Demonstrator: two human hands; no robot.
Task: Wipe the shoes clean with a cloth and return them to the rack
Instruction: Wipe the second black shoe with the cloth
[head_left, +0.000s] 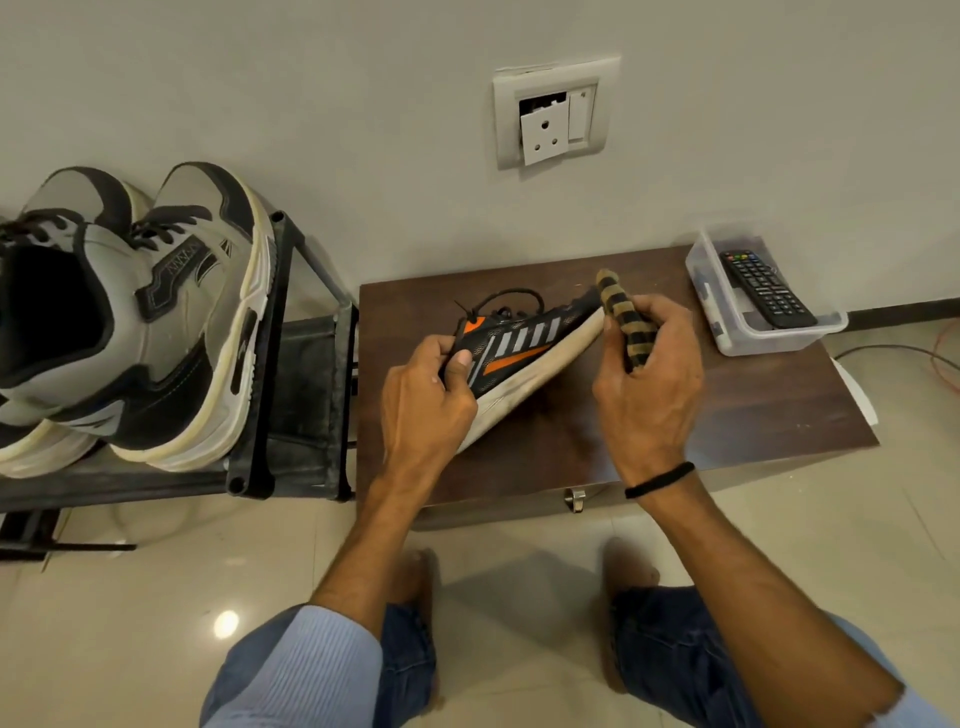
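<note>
A black running shoe (524, 345) with orange and grey stripes and a white sole is held tilted above the low brown table (769, 415). My left hand (426, 400) grips its heel end, thumb on the side. My right hand (649, 374) holds a yellow-and-black striped cloth (626, 317) against the toe end of the sole. A pair of grey-and-black high-top sneakers (156, 312) stands on the top shelf of the dark metal shoe rack (296, 395) at the left.
A clear plastic box (727, 332) holding a black remote control (763, 288) sits on the table's far right corner. A wall socket (553, 111) is on the wall behind. My knees and feet are on the tiled floor below the table.
</note>
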